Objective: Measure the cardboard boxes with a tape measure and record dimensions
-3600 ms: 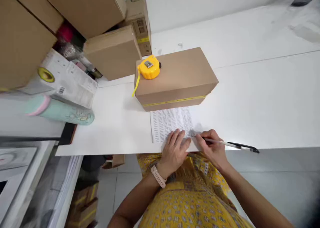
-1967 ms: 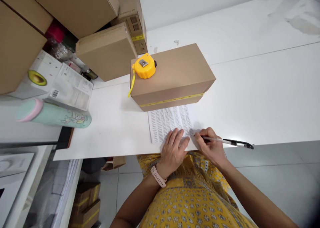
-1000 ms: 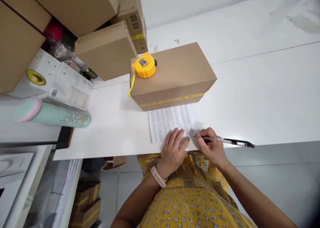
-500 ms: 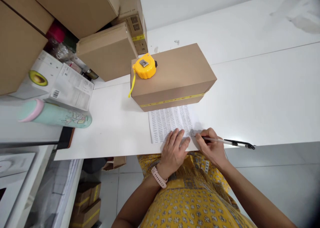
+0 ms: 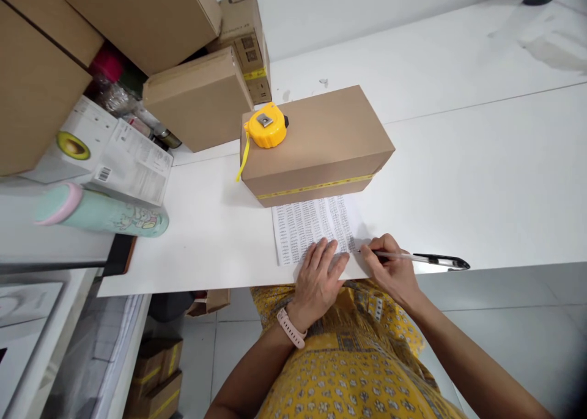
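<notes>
Paper [image 5: 309, 226]: is lying on the table [image 5: 458, 192] beside the box [image 5: 330, 131].
Left hand [image 5: 316, 278]: is resting on the paper, fingers slightly apart.
Right hand [image 5: 393, 271]: is pinching the pen [image 5: 419, 258] near its tip.
Tape measure [image 5: 270, 131]: is sitting on the box.

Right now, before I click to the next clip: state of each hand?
Left hand: open, resting on the near edge of the written sheet.
Right hand: closed, holding a pen.

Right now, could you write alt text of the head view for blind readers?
A person's right hand holds a pen at the lower right of a densely written sheet; the left hand rests on it. Beyond, a yellow tape measure lies on a cardboard box.
</notes>
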### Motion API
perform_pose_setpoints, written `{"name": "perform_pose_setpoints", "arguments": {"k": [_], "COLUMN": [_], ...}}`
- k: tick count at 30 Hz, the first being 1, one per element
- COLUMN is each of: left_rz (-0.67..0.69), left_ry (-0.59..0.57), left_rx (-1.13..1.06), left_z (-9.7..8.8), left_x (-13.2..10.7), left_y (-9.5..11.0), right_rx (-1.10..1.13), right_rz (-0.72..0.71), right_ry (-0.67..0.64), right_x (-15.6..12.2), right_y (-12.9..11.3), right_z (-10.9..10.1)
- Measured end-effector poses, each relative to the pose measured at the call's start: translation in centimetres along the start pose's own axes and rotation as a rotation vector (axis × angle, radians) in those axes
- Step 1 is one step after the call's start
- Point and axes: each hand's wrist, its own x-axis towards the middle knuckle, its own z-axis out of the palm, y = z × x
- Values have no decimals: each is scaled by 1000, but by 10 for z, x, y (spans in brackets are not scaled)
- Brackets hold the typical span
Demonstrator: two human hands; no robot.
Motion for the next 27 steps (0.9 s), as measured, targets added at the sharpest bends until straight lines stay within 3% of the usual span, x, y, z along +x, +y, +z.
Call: {"name": "perform_pose_setpoints", "arguments": {"k": [27], "left_rz": [-1], "left_ry": [6], "left_rx": [-2], "left_z": [1], "left_x": [-1], "left_y": [1], "right_rx": [-59], "right_rz": [-39], "right_ry": [23], "right_x": [-2], "right_y": [4], "right_z": [4]}}
